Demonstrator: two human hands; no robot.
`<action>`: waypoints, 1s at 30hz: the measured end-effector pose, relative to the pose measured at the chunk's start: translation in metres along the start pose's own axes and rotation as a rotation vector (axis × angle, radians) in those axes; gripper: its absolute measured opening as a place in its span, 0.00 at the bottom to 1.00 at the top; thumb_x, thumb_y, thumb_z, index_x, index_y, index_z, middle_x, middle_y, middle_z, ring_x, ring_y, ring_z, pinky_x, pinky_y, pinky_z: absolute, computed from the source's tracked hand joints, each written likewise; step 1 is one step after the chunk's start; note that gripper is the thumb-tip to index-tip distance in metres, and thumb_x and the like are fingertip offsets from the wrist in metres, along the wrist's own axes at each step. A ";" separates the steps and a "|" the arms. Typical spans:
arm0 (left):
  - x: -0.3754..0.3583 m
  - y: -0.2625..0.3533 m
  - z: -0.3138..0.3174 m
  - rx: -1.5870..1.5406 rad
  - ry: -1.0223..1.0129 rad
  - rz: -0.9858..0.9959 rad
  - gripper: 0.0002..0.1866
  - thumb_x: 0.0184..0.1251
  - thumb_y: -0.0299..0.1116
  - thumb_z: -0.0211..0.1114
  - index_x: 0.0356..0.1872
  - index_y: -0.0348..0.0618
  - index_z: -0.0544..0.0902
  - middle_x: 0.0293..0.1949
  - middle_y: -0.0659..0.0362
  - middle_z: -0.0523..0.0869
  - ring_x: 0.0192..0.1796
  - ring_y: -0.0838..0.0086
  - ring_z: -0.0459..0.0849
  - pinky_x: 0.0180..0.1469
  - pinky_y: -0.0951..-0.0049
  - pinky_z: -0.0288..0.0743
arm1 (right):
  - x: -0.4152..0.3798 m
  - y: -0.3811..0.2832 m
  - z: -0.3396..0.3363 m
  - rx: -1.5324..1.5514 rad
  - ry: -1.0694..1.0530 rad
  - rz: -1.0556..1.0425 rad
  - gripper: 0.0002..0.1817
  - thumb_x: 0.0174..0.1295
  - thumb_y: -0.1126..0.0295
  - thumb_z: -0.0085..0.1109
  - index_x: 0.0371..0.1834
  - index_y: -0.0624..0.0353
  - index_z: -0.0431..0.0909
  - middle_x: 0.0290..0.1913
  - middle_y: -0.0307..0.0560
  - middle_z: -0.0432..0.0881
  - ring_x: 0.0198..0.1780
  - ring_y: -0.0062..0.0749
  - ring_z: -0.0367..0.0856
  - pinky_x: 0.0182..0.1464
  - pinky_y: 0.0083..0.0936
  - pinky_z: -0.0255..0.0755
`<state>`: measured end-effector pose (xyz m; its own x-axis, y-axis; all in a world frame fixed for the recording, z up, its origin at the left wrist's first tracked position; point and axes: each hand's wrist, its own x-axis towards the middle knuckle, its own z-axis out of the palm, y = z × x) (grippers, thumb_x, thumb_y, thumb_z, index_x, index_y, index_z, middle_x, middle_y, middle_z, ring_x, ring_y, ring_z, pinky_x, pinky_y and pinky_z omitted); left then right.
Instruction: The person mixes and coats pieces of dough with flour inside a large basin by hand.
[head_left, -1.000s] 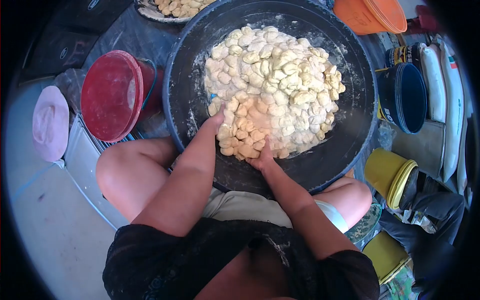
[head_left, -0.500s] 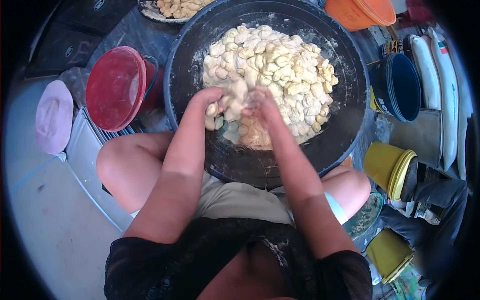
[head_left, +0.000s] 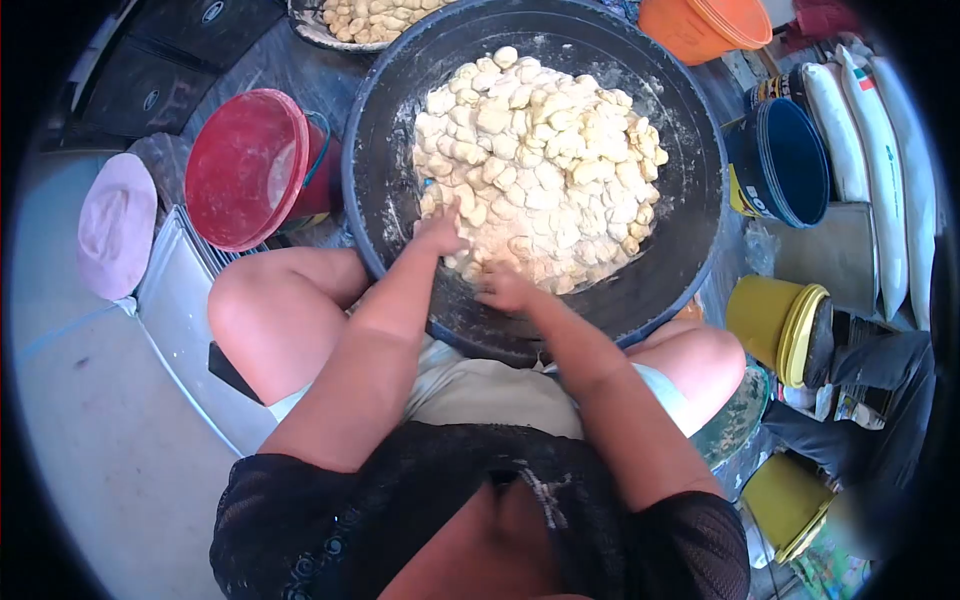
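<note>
A wide black tub (head_left: 702,190) holds a large heap of pale, floury lumps (head_left: 540,140). At the heap's lower left edge is my left hand (head_left: 441,232), its fingers apart and touching the lumps. My right hand (head_left: 507,287) is at the near edge of the heap, lower and further right, with its fingers curled down against the floury pieces. Whether those fingers hold anything is hidden. A small blue spot shows among the lumps just above my left hand.
Left of the tub stands a red bucket (head_left: 247,170), with a pink hat (head_left: 117,226) beyond it. An orange bucket (head_left: 705,25), a dark blue bucket (head_left: 793,163) and yellow buckets (head_left: 768,318) stand right. A bowl of lumps (head_left: 375,20) is behind. Another person's dark-clothed leg (head_left: 880,372) shows at right.
Both hands have come down and nearer to my body. The lumps that were between them now lie in the heap, and my left hand's fingers have spread.
</note>
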<state>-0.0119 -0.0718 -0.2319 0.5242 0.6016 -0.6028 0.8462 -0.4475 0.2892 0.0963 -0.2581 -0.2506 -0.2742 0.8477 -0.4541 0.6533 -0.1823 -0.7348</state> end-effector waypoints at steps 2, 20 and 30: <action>-0.021 0.018 -0.009 0.094 -0.235 0.009 0.45 0.50 0.48 0.72 0.70 0.51 0.63 0.71 0.42 0.57 0.69 0.50 0.66 0.64 0.59 0.69 | -0.036 0.046 -0.015 -0.002 -0.010 0.343 0.14 0.54 0.59 0.60 0.39 0.53 0.82 0.44 0.53 0.82 0.51 0.48 0.79 0.52 0.41 0.73; 0.000 0.009 0.004 -0.167 -0.127 -0.040 0.47 0.40 0.43 0.78 0.66 0.48 0.66 0.74 0.44 0.53 0.69 0.48 0.65 0.66 0.59 0.67 | -0.052 0.050 -0.072 0.097 0.690 0.539 0.19 0.53 0.65 0.61 0.51 0.53 0.78 0.49 0.56 0.79 0.55 0.50 0.76 0.54 0.39 0.74; 0.040 -0.009 -0.005 -0.417 0.053 -0.058 0.18 0.50 0.39 0.72 0.37 0.38 0.79 0.34 0.50 0.84 0.40 0.55 0.84 0.46 0.62 0.76 | 0.060 0.072 -0.110 -0.026 0.707 0.371 0.12 0.54 0.74 0.57 0.42 0.53 0.78 0.46 0.55 0.79 0.47 0.56 0.78 0.48 0.42 0.74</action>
<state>0.0017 -0.0400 -0.2548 0.4692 0.6558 -0.5915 0.8353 -0.1122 0.5382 0.2041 -0.1656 -0.2751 0.4709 0.8508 -0.2334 0.6326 -0.5100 -0.5828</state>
